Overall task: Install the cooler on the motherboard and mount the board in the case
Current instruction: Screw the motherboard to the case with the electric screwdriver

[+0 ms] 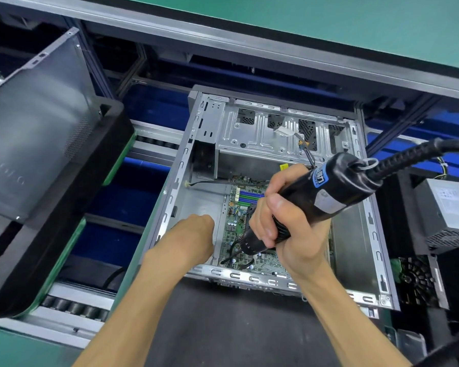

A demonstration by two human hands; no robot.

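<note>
**Now driving screws: board sits in the case**

Already the motherboard (pixel 249 218) lies flat inside the open case (pixel 355 234), against its floor, toward the near wall. The right hand (pixel 289 223) is wrapped tightly round an electric screwdriver (pixel 323 192), whose tip points down at the board's near-left area; the exact screw under it is hidden by the tool and fingers. The left hand (pixel 196 234) reaches in just beside the board's left edge, knuckles up; its fingers are out of sight, so I cannot tell whether they pinch or press anything. No cooler can be made out on the board; the hands cover the middle of it.

Risks, as I judge them: the bit could slip off a screw head and scrape traces or capacitors, most likely if the driver is tilted as it appears now. The thick cord (pixel 408 154) trailing to the right could tug the tool sideways. Loose black wires near the tip could get caught under the bit.

Room is tight. The case rim (pixel 249 276) lies close under both wrists, and the drive cage (pixel 263 128) closes off the far end. Bare floor shows left of the board. Outside, a side panel (pixel 37 115) leans at left and a power supply (pixel 445 207) stands at right.
</note>
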